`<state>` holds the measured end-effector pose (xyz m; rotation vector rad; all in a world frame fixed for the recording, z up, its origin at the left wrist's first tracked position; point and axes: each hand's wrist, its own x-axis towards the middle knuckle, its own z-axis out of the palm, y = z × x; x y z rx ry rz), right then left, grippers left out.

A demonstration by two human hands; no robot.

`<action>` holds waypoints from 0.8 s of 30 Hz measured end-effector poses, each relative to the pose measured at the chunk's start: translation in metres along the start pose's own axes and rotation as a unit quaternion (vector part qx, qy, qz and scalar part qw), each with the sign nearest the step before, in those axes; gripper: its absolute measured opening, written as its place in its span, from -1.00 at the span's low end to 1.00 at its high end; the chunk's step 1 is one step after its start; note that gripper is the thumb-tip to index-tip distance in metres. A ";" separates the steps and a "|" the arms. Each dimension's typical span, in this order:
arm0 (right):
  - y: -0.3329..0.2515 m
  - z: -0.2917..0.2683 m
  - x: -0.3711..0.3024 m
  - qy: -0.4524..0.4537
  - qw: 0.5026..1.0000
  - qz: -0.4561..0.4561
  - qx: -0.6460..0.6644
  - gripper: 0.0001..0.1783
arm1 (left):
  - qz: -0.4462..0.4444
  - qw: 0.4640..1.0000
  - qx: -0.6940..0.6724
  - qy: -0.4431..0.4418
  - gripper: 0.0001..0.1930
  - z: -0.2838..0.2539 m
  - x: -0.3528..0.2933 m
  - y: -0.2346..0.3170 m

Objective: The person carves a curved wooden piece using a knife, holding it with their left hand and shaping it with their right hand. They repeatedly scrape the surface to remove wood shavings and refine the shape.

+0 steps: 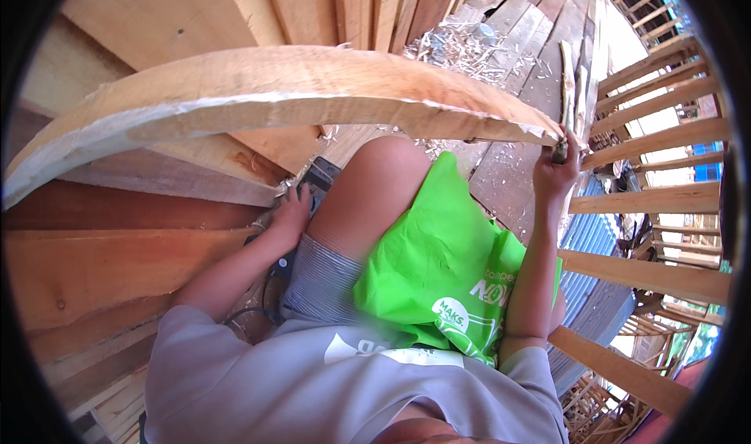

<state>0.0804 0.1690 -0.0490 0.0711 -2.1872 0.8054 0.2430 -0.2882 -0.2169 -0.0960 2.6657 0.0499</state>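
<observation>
A long wooden plank (313, 72), bowed by the lens, stretches across in front of me from the far left to my right hand. My right hand (558, 170) is closed around its right end, with the fingers partly hidden by the wood. Low beside my bent knee, my left hand (292, 209) is on a black corded power tool (319, 176), its fingers curled over the body. My leg and the shadow hide much of that tool, so its exact kind does not show. A bright green cloth bag (430, 248) lies over my lap.
Stacked boards (125, 264) stand along the left, with more planks (352, 10) at the back. Wood shavings (461, 49) litter the plank floor (512, 170). A slatted wooden railing (649, 201) runs down the right, beside blue corrugated sheeting (583, 237). A cord (254, 311) curls near my left hip.
</observation>
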 end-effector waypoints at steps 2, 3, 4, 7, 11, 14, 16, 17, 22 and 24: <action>-0.011 -0.012 0.000 -0.041 0.995 0.074 -0.058 -0.52 | 0.039 0.994 0.026 -0.095 -0.49 -0.073 -0.022 0.015; -0.014 -0.012 0.001 -0.046 0.993 0.106 -0.024 -0.56 | 0.027 0.992 0.058 -0.105 -0.55 -0.097 -0.036 0.017; -0.012 -0.011 0.002 -0.041 0.993 0.107 -0.024 -0.55 | 0.015 0.990 0.089 -0.111 -0.60 -0.124 -0.045 0.022; -0.009 -0.014 0.003 -0.062 0.989 0.135 -0.003 -0.57 | 0.123 0.988 0.022 -0.091 -0.56 -0.243 -0.099 0.073; -0.014 -0.023 0.005 -0.054 0.993 0.107 0.000 -0.57 | 0.314 0.914 -0.215 -0.138 -0.52 -0.292 -0.131 0.147; -0.021 -0.031 0.009 -0.084 0.990 0.114 0.019 -0.59 | 0.505 0.854 -0.120 0.019 -0.51 -0.266 -0.157 0.201; -0.019 -0.035 0.008 -0.091 0.988 0.121 0.029 -0.57 | 0.602 0.798 -0.016 -0.022 -0.56 -0.294 -0.187 0.250; -0.018 -0.037 0.009 -0.095 0.987 0.122 0.035 -0.56 | 0.632 0.774 -0.011 -0.048 -0.62 -0.308 -0.199 0.272; -0.007 -0.053 0.004 -0.145 0.967 0.154 0.144 -0.37 | 0.787 0.611 0.025 -0.077 -0.76 -0.346 -0.222 0.356; 0.000 -0.066 0.008 -0.134 0.966 0.153 0.157 -0.34 | 0.862 0.483 -0.088 -0.124 -0.76 -0.344 -0.211 0.371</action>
